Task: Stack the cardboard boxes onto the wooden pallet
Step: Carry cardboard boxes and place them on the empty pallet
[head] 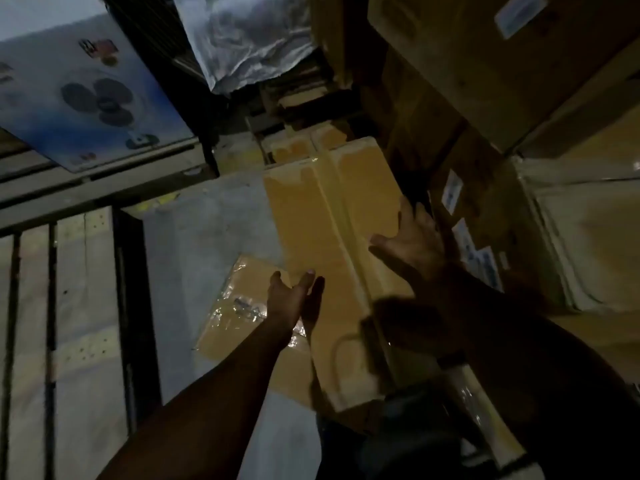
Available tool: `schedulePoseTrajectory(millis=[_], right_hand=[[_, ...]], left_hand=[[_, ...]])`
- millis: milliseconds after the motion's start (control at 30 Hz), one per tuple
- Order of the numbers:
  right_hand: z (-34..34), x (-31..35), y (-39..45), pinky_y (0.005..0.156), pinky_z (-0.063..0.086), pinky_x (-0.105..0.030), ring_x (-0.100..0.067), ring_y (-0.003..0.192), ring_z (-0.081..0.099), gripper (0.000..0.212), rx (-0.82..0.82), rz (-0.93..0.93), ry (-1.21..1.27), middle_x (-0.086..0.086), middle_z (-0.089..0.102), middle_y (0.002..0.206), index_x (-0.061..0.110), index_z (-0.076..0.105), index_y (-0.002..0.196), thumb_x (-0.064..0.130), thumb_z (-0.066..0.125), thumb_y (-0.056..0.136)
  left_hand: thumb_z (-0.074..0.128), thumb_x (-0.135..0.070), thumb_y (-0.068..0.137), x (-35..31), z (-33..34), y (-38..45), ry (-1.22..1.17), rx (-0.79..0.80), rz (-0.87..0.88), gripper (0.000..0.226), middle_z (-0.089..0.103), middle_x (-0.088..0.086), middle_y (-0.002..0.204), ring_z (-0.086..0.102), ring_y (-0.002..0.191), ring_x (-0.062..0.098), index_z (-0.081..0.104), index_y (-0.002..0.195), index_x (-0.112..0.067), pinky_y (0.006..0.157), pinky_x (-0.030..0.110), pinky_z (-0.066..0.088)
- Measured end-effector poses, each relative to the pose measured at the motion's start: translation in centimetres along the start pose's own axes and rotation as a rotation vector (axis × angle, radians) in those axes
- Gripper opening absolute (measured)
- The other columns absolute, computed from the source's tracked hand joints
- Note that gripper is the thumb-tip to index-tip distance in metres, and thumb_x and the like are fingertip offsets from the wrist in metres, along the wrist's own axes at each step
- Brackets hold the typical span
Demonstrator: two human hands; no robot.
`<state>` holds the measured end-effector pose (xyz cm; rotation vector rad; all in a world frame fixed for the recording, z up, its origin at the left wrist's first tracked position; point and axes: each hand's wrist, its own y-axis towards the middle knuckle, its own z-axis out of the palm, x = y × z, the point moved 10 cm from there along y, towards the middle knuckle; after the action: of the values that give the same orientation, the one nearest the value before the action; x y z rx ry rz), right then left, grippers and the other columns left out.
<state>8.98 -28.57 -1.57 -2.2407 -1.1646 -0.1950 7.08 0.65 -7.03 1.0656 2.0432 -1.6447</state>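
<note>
In the centre of the frame, running from the upper middle down toward the lower right, lies the long cardboard box (322, 230) I am reaching for: tan, narrow, with a glossy strip of clear tape down its length and tape across its far end. My right hand (412, 240) lies flat on its right side, fingers spread and straight, thumb pointing left across the top; it curls round nothing. My left hand (294, 297) is at the box's left edge, palm turned toward it, fingers loose and straight, thumb raised; whether it touches the cardboard I cannot tell in this dim light. Partly under the long box, at lower centre left, lies a flatter cardboard box (232, 306) with crumpled clear tape on its top. At right, larger brown cartons (485, 81) with pale labels are stacked close against the long box. A blue-and-white fan carton (86, 98) fills the upper left, crinkled silvery plastic wrap (249, 39) hangs at upper centre, and wooden slats (69, 306) run down the lower left.
</note>
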Motion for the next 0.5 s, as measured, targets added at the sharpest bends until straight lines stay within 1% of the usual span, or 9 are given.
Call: schedulePoseTrajectory(millis=[33, 67, 100, 133, 167, 233, 333, 400, 500], right_hand=[[0.0, -0.1, 0.8, 0.118, 0.021, -0.050, -0.034, 0.152, 0.010, 0.110, -0.013, -0.002, -0.019, -0.011, 0.005, 0.167, 0.027, 0.003, 0.160, 0.066, 0.068, 0.081], [0.2, -0.3, 1.5, 0.117, 0.022, -0.051, -0.035, 0.152, 0.011, 0.110, -0.021, 0.010, -0.037, -0.011, 0.006, 0.167, 0.027, 0.003, 0.160, 0.066, 0.069, 0.081], [0.6, -0.9, 2.4, 0.116, 0.025, -0.052, -0.036, 0.151, 0.014, 0.109, -0.017, 0.031, -0.047, -0.012, 0.009, 0.166, 0.028, 0.003, 0.160, 0.065, 0.069, 0.080], [1.1, -1.5, 3.1, 0.114, 0.027, -0.053, -0.038, 0.149, 0.017, 0.109, 0.003, 0.053, -0.051, -0.013, 0.012, 0.164, 0.030, 0.003, 0.160, 0.066, 0.068, 0.080], [1.9, -1.9, 3.6, 0.111, 0.030, -0.054, -0.040, 0.147, 0.021, 0.109, 0.022, 0.069, -0.067, -0.013, 0.015, 0.163, 0.032, 0.002, 0.159, 0.068, 0.067, 0.080], [3.4, -2.9, 4.0, 0.107, 0.035, -0.055, -0.043, 0.143, 0.027, 0.110, 0.063, 0.102, -0.101, -0.014, 0.017, 0.161, 0.036, -0.001, 0.158, 0.072, 0.065, 0.078], [4.8, -3.7, 4.3, 0.104, 0.036, -0.053, -0.045, 0.138, 0.031, 0.109, 0.077, 0.113, -0.168, -0.014, 0.014, 0.158, 0.038, -0.002, 0.157, 0.074, 0.063, 0.078], [4.9, -3.4, 4.3, 0.105, 0.035, -0.053, -0.044, 0.138, 0.030, 0.108, 0.052, 0.109, -0.175, -0.014, 0.014, 0.156, 0.038, -0.002, 0.157, 0.074, 0.063, 0.078], [5.1, -2.8, 3.6, 0.108, 0.032, -0.054, -0.043, 0.138, 0.027, 0.110, 0.030, 0.110, -0.198, -0.015, 0.015, 0.154, 0.038, -0.003, 0.156, 0.073, 0.064, 0.077]], left_hand=[[0.073, -0.049, 0.082, 0.0, 0.5, 0.4, -0.033, 0.007, 0.003, 0.092, 0.044, 0.012, 0.148, 0.049, 0.128, 0.031, 0.027, 0.150, -0.007, 0.102, 0.034, 0.039], [0.076, -0.049, 0.078, 0.4, 0.9, 1.4, -0.056, 0.002, 0.006, 0.085, 0.055, 0.009, 0.138, 0.058, 0.115, 0.026, 0.036, 0.141, -0.008, 0.099, 0.034, 0.043], [0.078, -0.047, 0.077, 0.5, 1.3, 2.0, -0.069, 0.017, 0.016, 0.073, 0.062, 0.004, 0.123, 0.062, 0.101, 0.018, 0.042, 0.129, -0.011, 0.094, 0.035, 0.046], [0.080, -0.048, 0.074, 1.0, 1.7, 2.7, -0.089, 0.024, 0.021, 0.067, 0.065, 0.000, 0.110, 0.063, 0.092, 0.014, 0.045, 0.119, -0.013, 0.092, 0.036, 0.049], [0.082, -0.053, 0.068, 1.5, 2.1, 3.7, -0.099, 0.026, 0.034, 0.071, 0.068, -0.002, 0.103, 0.066, 0.089, 0.015, 0.050, 0.117, -0.013, 0.092, 0.040, 0.053], [0.083, -0.063, 0.057, 2.3, 2.4, 4.5, -0.102, 0.025, 0.045, 0.085, 0.073, -0.002, 0.105, 0.071, 0.093, 0.019, 0.056, 0.121, -0.015, 0.090, 0.046, 0.057], [0.083, -0.058, 0.057, 3.3, 2.9, 5.8, -0.140, 0.034, 0.048, 0.087, 0.072, -0.001, 0.110, 0.070, 0.098, 0.020, 0.055, 0.128, -0.016, 0.089, 0.046, 0.058], [0.086, -0.054, 0.054, 3.5, 3.0, 6.1, -0.195, 0.013, 0.049, 0.089, 0.072, 0.001, 0.111, 0.070, 0.099, 0.022, 0.054, 0.129, -0.017, 0.089, 0.047, 0.057], [0.089, -0.045, 0.052, 4.4, 2.5, 6.6, -0.269, -0.007, 0.030, 0.089, 0.072, 0.008, 0.109, 0.071, 0.098, 0.028, 0.056, 0.126, -0.010, 0.088, 0.050, 0.057]])
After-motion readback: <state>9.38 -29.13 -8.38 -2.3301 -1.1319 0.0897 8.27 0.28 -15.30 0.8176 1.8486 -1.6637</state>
